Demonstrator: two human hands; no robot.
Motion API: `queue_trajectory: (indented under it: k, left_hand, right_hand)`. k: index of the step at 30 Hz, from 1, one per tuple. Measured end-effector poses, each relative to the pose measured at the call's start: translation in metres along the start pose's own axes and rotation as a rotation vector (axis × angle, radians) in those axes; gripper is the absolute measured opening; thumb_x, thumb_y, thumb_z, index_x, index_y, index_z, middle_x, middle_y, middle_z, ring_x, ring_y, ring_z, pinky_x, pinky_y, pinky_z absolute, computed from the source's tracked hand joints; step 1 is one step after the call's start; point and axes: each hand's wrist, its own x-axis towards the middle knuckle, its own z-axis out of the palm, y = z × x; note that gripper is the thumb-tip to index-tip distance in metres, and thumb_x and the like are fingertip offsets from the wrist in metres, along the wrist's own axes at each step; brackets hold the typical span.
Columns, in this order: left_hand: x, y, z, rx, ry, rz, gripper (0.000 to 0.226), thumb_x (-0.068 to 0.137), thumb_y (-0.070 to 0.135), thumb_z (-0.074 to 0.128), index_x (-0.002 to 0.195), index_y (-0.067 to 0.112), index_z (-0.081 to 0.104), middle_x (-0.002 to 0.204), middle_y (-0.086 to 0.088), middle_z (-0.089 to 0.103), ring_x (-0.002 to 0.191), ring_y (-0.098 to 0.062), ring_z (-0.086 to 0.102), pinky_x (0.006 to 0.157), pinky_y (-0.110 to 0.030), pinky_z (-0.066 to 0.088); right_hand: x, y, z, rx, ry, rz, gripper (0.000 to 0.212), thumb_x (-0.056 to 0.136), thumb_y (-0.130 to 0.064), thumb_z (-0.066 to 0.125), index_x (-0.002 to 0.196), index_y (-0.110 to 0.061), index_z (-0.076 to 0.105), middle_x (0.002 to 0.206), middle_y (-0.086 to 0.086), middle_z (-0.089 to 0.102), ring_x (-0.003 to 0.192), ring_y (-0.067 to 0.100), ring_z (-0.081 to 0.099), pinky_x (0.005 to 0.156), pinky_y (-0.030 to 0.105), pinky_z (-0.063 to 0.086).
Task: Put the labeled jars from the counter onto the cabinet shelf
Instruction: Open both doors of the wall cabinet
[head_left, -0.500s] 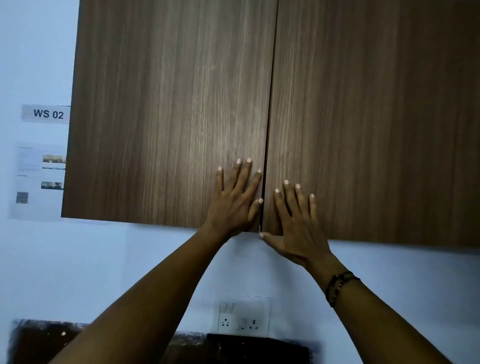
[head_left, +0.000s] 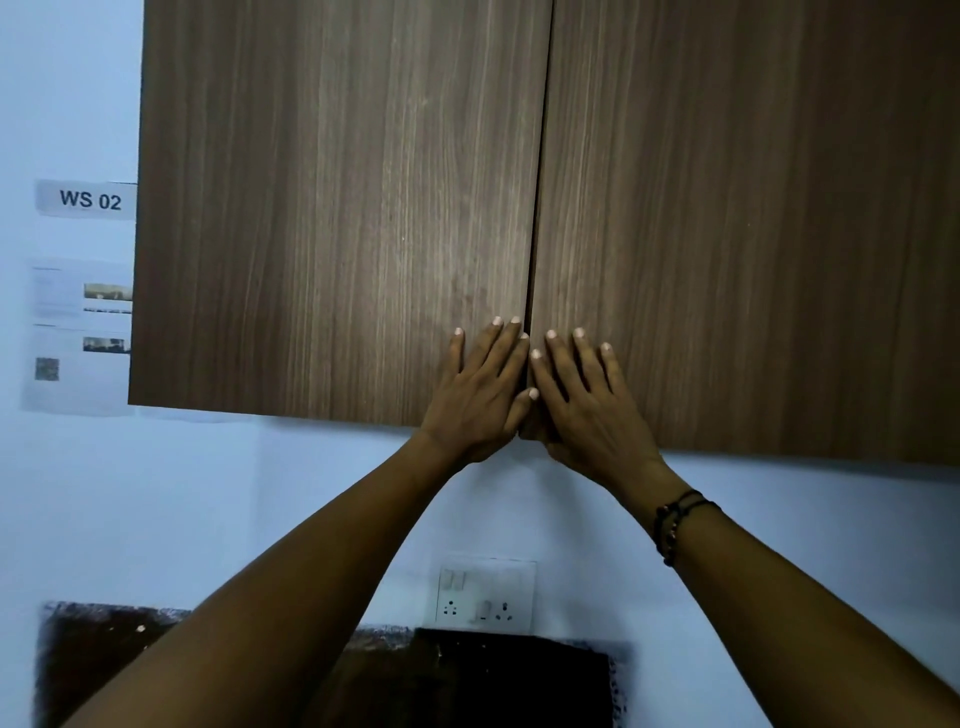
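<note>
A brown wood-grain wall cabinet fills the upper view, and both its doors are closed: the left door (head_left: 332, 208) and the right door (head_left: 753, 218). My left hand (head_left: 480, 395) lies flat against the lower right corner of the left door, fingers spread. My right hand (head_left: 582, 400) presses flat on the lower left corner of the right door, beside the centre seam; its thumb is hidden under the bottom edge. Neither hand holds anything. No jars and no shelf are in view.
A "WS 02" label (head_left: 88, 200) and a printed sheet (head_left: 78, 332) hang on the pale wall left of the cabinet. A white socket plate (head_left: 485, 592) sits on the wall below. A dark counter backsplash (head_left: 509, 675) runs along the bottom.
My right hand has slid up and toward the centre seam, now almost touching my left hand. The view has shifted slightly; the doors stay closed.
</note>
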Motion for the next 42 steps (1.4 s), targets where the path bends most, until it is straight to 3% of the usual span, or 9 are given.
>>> queue_trajectory:
  k: [4,7,10,14,24,31,35,39,42]
  left_hand:
    - [0.000,0.020,-0.013,-0.547,0.099,-0.097,0.056,0.099,0.043,0.044,0.146,0.013,0.041,0.145,-0.007,0.053,0.136,-0.023,0.048,0.115,-0.049,0.036]
    - [0.005,0.050,-0.029,-1.109,0.147,-0.350,0.047,0.093,0.039,0.053,0.135,0.019,0.047,0.118,0.011,0.061,0.107,0.006,0.060,0.095,-0.020,0.053]
    - [0.011,0.067,-0.040,-1.239,0.300,-0.461,0.048,0.091,0.035,0.048,0.132,0.010,0.050,0.100,0.009,0.061,0.090,0.007,0.062,0.081,-0.012,0.051]
    - [0.020,0.078,-0.059,-1.325,0.421,-0.499,0.033,0.101,0.028,0.041,0.107,0.005,0.064,0.092,-0.018,0.069,0.085,-0.033,0.068,0.076,-0.049,0.058]
    - [0.028,0.136,-0.100,-1.425,0.597,-0.442,0.039,0.102,0.027,0.050,0.068,0.012,0.059,0.055,0.002,0.054,0.050,-0.006,0.053,0.048,-0.020,0.045]
    - [0.039,0.196,-0.125,-1.599,0.631,-0.440,0.035,0.099,0.024,0.057,0.075,0.000,0.052,0.064,-0.006,0.051,0.061,-0.014,0.050,0.057,-0.024,0.046]
    - [0.041,0.229,-0.139,-1.825,0.477,-0.351,0.014,0.097,0.035,0.049,0.104,0.028,0.059,0.102,0.002,0.067,0.097,-0.013,0.067,0.081,-0.029,0.059]
    - [0.046,0.260,-0.151,-1.954,0.386,-0.283,0.037,0.098,0.034,0.043,0.134,0.030,0.051,0.137,0.002,0.057,0.131,-0.018,0.054,0.109,-0.047,0.047]
    - [0.051,0.288,-0.157,-1.998,0.302,-0.243,0.050,0.097,0.036,0.039,0.147,0.031,0.041,0.152,0.009,0.046,0.142,-0.008,0.042,0.118,-0.045,0.037]
  right_hand:
    - [-0.012,0.008,-0.008,0.025,0.009,-0.003,0.094,0.079,-0.051,0.059,0.152,-0.005,0.023,0.159,0.022,0.021,0.146,0.043,0.020,0.114,0.063,0.021]
    - [-0.022,0.014,-0.016,0.070,0.044,-0.006,0.098,0.077,-0.055,0.061,0.151,-0.004,0.024,0.159,0.022,0.022,0.146,0.041,0.022,0.115,0.061,0.020]
    - [-0.033,0.021,-0.028,0.163,0.110,-0.039,0.098,0.081,-0.065,0.054,0.151,-0.004,0.025,0.160,0.019,0.021,0.148,0.037,0.018,0.118,0.057,0.016]
    - [-0.048,0.028,-0.051,0.382,0.197,-0.002,0.090,0.087,-0.065,0.046,0.152,-0.005,0.025,0.162,0.015,0.016,0.151,0.031,0.012,0.119,0.055,0.017]
    - [-0.070,0.031,-0.129,0.807,0.423,0.369,0.069,0.092,-0.045,0.040,0.151,-0.012,0.026,0.162,0.002,0.016,0.149,0.012,0.016,0.120,0.037,0.021]
    - [-0.095,0.050,-0.170,0.911,0.415,0.492,0.067,0.093,-0.047,0.035,0.153,-0.020,0.023,0.162,-0.009,0.017,0.148,0.002,0.017,0.120,0.031,0.023]
    - [-0.114,0.064,-0.195,0.970,0.413,0.540,0.062,0.093,-0.048,0.035,0.151,-0.032,0.021,0.160,-0.014,0.021,0.145,-0.004,0.019,0.119,0.026,0.024]
    - [-0.133,0.079,-0.215,1.051,0.403,0.599,0.057,0.096,-0.042,0.037,0.151,-0.034,0.025,0.157,-0.018,0.030,0.143,-0.001,0.028,0.117,0.042,0.032]
    - [-0.148,0.093,-0.228,1.029,0.435,0.623,0.055,0.098,-0.034,0.038,0.151,-0.033,0.027,0.152,-0.019,0.038,0.139,-0.002,0.036,0.115,0.036,0.036]
